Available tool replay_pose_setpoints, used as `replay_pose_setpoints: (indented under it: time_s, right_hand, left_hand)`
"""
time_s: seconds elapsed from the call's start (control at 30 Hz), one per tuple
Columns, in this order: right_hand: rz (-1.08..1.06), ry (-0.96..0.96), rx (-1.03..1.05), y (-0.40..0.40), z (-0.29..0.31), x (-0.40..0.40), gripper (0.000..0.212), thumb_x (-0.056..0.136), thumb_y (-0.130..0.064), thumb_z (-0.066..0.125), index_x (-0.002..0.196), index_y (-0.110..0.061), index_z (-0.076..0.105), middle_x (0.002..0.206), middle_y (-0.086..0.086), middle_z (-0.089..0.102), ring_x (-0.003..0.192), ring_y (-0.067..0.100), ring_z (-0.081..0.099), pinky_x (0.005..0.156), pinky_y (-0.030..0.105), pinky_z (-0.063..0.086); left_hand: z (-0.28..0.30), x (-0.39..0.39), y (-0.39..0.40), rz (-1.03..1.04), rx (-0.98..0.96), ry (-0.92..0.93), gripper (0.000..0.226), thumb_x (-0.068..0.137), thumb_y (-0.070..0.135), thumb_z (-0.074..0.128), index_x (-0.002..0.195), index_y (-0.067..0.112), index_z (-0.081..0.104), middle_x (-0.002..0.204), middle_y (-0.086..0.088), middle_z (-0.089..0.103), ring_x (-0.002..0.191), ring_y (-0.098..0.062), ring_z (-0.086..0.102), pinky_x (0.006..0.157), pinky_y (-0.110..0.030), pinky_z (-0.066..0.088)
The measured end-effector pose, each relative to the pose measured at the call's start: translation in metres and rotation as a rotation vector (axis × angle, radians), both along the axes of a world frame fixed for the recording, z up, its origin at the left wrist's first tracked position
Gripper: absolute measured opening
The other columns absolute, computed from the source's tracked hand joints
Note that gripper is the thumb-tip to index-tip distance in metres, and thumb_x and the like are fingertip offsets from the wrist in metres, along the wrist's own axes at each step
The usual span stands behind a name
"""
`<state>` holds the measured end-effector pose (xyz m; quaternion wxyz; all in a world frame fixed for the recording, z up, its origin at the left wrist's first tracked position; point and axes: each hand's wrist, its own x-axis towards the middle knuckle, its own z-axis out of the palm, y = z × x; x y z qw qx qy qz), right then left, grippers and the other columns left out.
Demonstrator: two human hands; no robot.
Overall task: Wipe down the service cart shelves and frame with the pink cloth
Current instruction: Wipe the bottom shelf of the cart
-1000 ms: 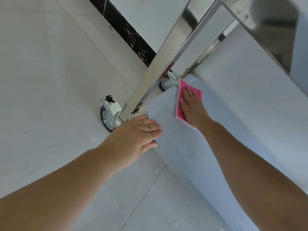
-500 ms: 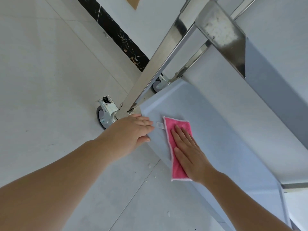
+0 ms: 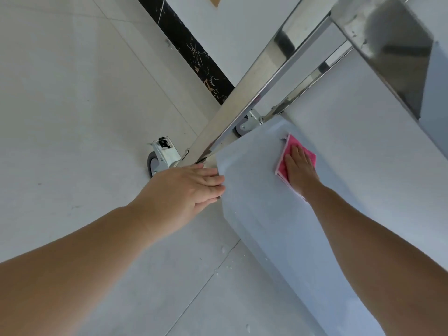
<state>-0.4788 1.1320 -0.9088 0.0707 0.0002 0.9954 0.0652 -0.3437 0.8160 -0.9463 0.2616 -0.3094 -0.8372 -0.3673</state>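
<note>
Risk noted first: pink cloth [image 3: 298, 158] held by flat palm pressure alone, no pinch — could slide out or bunch on a fast stroke, judging from the straight fingers. Near edge of cloth trailing under the wrist toward the shelf's raised lip; may snag there. Droplets visible on the floor tiles [image 3: 72, 105] beside the cart, so a slip underfoot or a rolling caster [image 3: 155, 163] seems possible if the brace loosens. Right hand [image 3: 300, 167] flat on top of the cloth, fingers extended, pressing it onto the bottom shelf [image 3: 261, 214] near the far corner, just below the rear steel post [image 3: 303, 90]. Cloth lying under palm and fingers, pink showing on both sides. Left hand [image 3: 184, 190] open, fingers straight, resting against the shelf's near corner by the front steel post [image 3: 244, 100] — steadying, not gripping.
</note>
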Motion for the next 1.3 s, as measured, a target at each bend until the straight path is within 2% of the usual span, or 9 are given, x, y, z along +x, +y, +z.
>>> replay_pose_setpoints:
  time_s: [0.07, 0.2, 0.47, 0.63, 0.8, 1.0, 1.13, 1.2, 1.3]
  right_hand:
    - [-0.061, 0.041, -0.056, -0.012, 0.000, -0.026, 0.051, 0.102, -0.029, 0.021, 0.148, -0.008, 0.021, 0.158, 0.010, 0.011, 0.145, 0.026, 0.007, 0.117, 0.047, 0.009]
    - [-0.055, 0.021, 0.036, -0.024, 0.001, -0.055, 0.048, 0.101, -0.022, 0.020, 0.146, -0.003, 0.024, 0.156, 0.015, 0.015, 0.143, 0.032, 0.010, 0.115, 0.051, 0.013]
    - [-0.084, 0.040, -0.004, -0.033, 0.003, -0.087, 0.047, 0.101, -0.020, 0.021, 0.144, -0.003, 0.027, 0.154, 0.016, 0.020, 0.141, 0.033, 0.015, 0.115, 0.048, 0.014]
    - [-0.070, -0.035, 0.079, -0.037, 0.006, -0.093, 0.049, 0.102, -0.021, 0.021, 0.148, -0.005, 0.015, 0.158, 0.014, 0.006, 0.144, 0.035, 0.005, 0.116, 0.054, 0.011]
    - [0.147, -0.050, 0.293, -0.049, 0.007, -0.072, 0.054, 0.100, -0.027, 0.033, 0.147, -0.005, 0.017, 0.158, 0.016, 0.002, 0.145, 0.035, 0.001, 0.115, 0.057, 0.013]
    - [0.333, -0.038, 0.309, -0.091, 0.003, -0.006, 0.069, 0.094, -0.034, 0.048, 0.148, -0.007, 0.014, 0.158, 0.017, -0.001, 0.145, 0.037, -0.004, 0.116, 0.058, 0.008]
    - [0.517, -0.048, 0.356, -0.100, 0.000, 0.043, 0.075, 0.091, -0.039, 0.051, 0.149, -0.009, 0.014, 0.158, 0.017, -0.002, 0.144, 0.038, -0.009, 0.116, 0.057, 0.005]
    - [0.532, -0.063, 0.371, -0.100, 0.003, 0.047, 0.074, 0.092, -0.041, 0.048, 0.149, -0.012, 0.011, 0.158, 0.015, -0.004, 0.144, 0.037, -0.011, 0.117, 0.056, 0.004]
    - [0.465, -0.092, 0.331, -0.106, 0.010, 0.049, 0.070, 0.095, -0.040, 0.043, 0.150, -0.014, 0.008, 0.159, 0.013, -0.006, 0.144, 0.036, -0.013, 0.117, 0.055, 0.004]
  left_hand:
    - [0.000, 0.000, 0.001, -0.008, 0.021, -0.016, 0.023, 0.069, 0.005, 0.081, 0.091, 0.008, 0.076, 0.101, -0.006, 0.072, 0.097, -0.024, 0.068, 0.091, -0.048, 0.044]
    - [-0.002, 0.000, 0.002, -0.003, 0.048, -0.048, 0.021, 0.071, 0.005, 0.079, 0.091, 0.010, 0.077, 0.102, -0.005, 0.072, 0.099, -0.023, 0.068, 0.093, -0.046, 0.045]
    - [-0.005, -0.002, 0.003, -0.010, 0.087, -0.092, 0.019, 0.072, 0.007, 0.079, 0.089, 0.014, 0.077, 0.101, -0.001, 0.073, 0.100, -0.017, 0.067, 0.094, -0.034, 0.048]
    - [0.000, 0.000, 0.003, -0.014, 0.076, -0.103, 0.018, 0.070, 0.004, 0.080, 0.087, 0.012, 0.078, 0.099, -0.003, 0.073, 0.097, -0.020, 0.069, 0.090, -0.043, 0.051]
    - [0.003, 0.001, 0.002, -0.002, 0.048, -0.117, 0.016, 0.071, 0.005, 0.076, 0.086, 0.010, 0.077, 0.098, -0.005, 0.073, 0.095, -0.023, 0.069, 0.091, -0.046, 0.047]
    - [0.007, 0.002, -0.001, -0.038, -0.036, -0.156, 0.020, 0.076, 0.001, 0.072, 0.096, 0.007, 0.075, 0.106, -0.009, 0.071, 0.103, -0.027, 0.066, 0.099, -0.045, 0.039]
    - [0.010, 0.006, -0.021, -0.195, -0.014, -0.303, 0.032, 0.085, 0.004, 0.063, 0.115, 0.014, 0.067, 0.127, 0.008, 0.056, 0.126, -0.005, 0.044, 0.112, -0.019, 0.023]
    - [0.011, 0.010, -0.034, -0.151, -0.022, -0.324, 0.033, 0.085, 0.004, 0.061, 0.112, 0.020, 0.069, 0.127, 0.013, 0.058, 0.123, 0.006, 0.042, 0.108, -0.021, 0.032]
    - [0.010, 0.022, -0.058, -0.035, -0.071, -0.392, 0.032, 0.081, 0.003, 0.061, 0.102, 0.023, 0.074, 0.121, 0.017, 0.062, 0.114, 0.005, 0.053, 0.096, -0.024, 0.046]
